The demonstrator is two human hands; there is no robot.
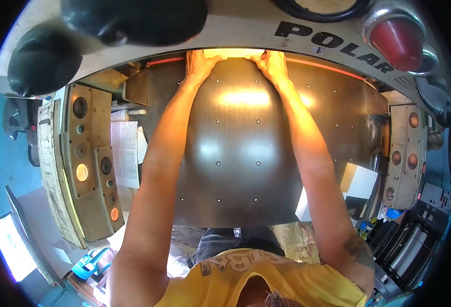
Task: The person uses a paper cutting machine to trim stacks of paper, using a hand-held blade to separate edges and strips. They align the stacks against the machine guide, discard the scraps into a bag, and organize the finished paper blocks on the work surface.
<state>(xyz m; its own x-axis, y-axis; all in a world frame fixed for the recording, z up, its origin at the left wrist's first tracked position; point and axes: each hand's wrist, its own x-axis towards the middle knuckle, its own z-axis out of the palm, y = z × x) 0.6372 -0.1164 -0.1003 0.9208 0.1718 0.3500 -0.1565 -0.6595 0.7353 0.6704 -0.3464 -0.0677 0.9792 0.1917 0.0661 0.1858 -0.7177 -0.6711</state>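
Note:
Both my arms reach forward over a dark metal table (235, 138) dotted with small air holes. At its far side, under the machine's front beam, a pale stack of paper (234, 52) glows in warm light. My left hand (200, 66) grips the stack's left end, its thumb along the near edge. The right end is held by my right hand (271, 66), whose thumb points inward toward the other. The beam hides most of the fingers of both hands and the back of the stack.
A cutting machine's beam (333, 43) marked POLAR spans the top, with a red button (397, 43). Control panels stand at left (90, 158) and right (404, 153). Printed sheets (124, 153) lie left; white and tan pieces (359, 180) lie right.

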